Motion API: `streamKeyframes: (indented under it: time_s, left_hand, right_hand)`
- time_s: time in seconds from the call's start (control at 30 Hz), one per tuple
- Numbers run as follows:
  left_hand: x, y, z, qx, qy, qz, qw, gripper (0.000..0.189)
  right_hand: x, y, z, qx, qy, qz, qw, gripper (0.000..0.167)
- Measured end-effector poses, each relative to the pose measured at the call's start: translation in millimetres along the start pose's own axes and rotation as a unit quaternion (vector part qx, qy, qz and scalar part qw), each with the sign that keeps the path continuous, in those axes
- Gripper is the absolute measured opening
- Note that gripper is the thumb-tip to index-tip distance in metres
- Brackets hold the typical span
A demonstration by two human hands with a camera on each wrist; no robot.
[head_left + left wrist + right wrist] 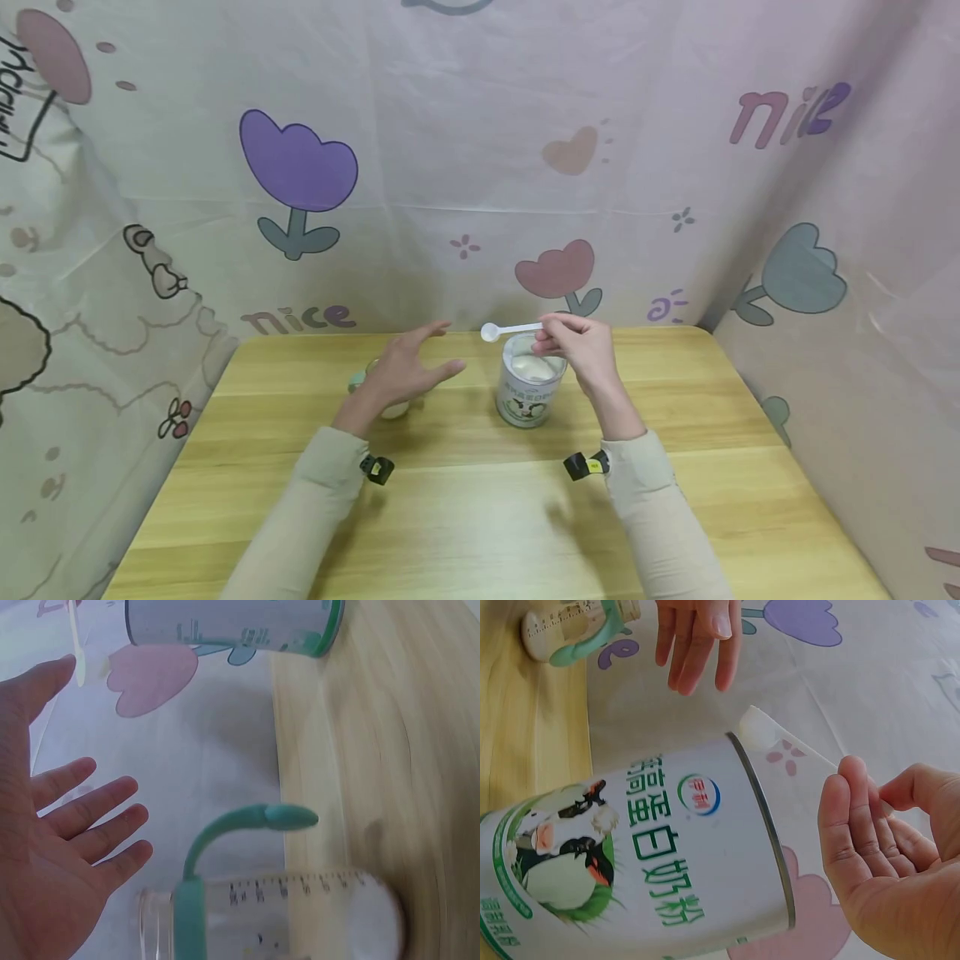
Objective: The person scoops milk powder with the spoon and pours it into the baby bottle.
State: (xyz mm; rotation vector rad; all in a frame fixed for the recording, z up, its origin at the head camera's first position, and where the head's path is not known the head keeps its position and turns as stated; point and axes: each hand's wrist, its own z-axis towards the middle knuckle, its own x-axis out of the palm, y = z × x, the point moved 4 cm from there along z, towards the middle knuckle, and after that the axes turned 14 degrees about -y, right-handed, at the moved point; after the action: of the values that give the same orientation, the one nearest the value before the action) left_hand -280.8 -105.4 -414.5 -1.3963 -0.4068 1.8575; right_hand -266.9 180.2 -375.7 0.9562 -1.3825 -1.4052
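My right hand (588, 354) pinches the handle of a white scoop (517, 328) between thumb and fingers, its bowl toward the left. Just beneath is an open milk powder can (527, 400), white with a cow picture, pale powder (532, 367) showing inside. Fingers spread and thumb apart, my left hand (405, 367) is raised with nothing in it. A transparent baby bottle (255, 915) with a green collar and green handle stands below that hand, partly hidden by it in the head view. Something white lies in the bottle's bottom.
The wooden table (465, 517) ends at a hanging cloth (450, 150) printed with flowers and words, which also runs along both sides. Each wrist carries a small black camera, such as the left one (377, 469).
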Motion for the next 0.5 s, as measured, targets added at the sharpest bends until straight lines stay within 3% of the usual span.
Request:
streamKeyframes:
  time_s: [0.3, 0.5]
  left_hand:
    - [20.4, -13.0, 7.6, 0.009, 0.01, -0.019, 0.9997, 0.082]
    - [31.4, -20.8, 10.7, 0.034, 0.013, -0.035, 0.9987, 0.081]
  right_hand:
    - [-17, -1, 0.6, 0.004, -0.023, -0.006, 0.9997, 0.03]
    - [-28, -3, -0.8, 0.009, -0.039, -0.01, 0.9992, 0.03]
